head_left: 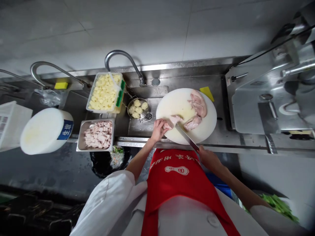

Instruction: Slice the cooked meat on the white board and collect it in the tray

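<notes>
On the round white cutting board [162, 106] lie pieces of pale pink raw meat. My left hand [159, 128] has its fingers bent over a small piece of meat [167, 125] at the board's left front edge. The handle of a long knife [186, 136] is in my right hand [205, 156], at the board's front edge. Its blade points up and left, with the tip end against the meat beside my left fingers. A larger slab of meat [199, 105] rests on the right half of the board, with another piece [192, 123] just below it.
Left of the board, a sink holds a strainer of peeled pale items [137, 108]. Further left are a tub of pale cubes [104, 91], a metal tray of cut meat [98, 135] and a thick white round block [44, 131]. Metal equipment [256, 108] stands at the right.
</notes>
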The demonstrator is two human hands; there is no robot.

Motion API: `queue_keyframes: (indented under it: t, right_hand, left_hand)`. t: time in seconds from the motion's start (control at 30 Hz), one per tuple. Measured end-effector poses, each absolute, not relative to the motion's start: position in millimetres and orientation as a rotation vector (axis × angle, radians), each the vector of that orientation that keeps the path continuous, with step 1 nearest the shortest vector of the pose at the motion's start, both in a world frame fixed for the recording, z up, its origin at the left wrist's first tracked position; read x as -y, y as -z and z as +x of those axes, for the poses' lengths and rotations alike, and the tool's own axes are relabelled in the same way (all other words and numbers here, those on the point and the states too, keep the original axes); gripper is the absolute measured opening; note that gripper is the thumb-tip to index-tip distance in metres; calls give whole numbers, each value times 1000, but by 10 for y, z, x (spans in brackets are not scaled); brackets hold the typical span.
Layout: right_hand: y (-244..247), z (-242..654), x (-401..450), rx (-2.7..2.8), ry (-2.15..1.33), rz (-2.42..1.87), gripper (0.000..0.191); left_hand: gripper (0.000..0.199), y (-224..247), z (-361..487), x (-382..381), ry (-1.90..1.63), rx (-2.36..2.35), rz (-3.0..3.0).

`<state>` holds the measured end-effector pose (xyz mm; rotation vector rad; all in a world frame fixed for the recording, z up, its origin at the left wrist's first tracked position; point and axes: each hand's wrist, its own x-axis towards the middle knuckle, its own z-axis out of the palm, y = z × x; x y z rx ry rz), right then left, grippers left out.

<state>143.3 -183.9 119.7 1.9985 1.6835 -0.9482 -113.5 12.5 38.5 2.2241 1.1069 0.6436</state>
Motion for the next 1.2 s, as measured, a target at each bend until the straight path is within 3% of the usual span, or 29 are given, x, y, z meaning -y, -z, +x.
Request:
queue_keyframes:
  t: [0.1,0.3,0.57,0.8,0.93,1.2]
  right_hand:
    - [-1210,1480,1900,-1637,1004,2036,30]
    - [-1199,1392,1834,-1652,985,2033,31]
    - [-1188,1347,1794,-1678,1000,2063,31]
    - [-1188,1271,1585,-1661,962,2076,30]
    - [-1188,1318,1450,-1664,944,2135,30]
    - [-1155,1464,1328,-1559,854,2283,32]
  left_hand:
    - [40,-385,-1292,-134,-597,-1016,2254]
    - [51,-456,-1396,-279,-402,-1011,2379]
    - [40,-628,-1311,-402,-193,-763,2507]
    - [47,-668,-1244,-452,-4,-787,2511]
    - [42,-652,-1202,-426,-233,-876,2142]
    - [62,-750,-1117,-278,-684,-1069,1196]
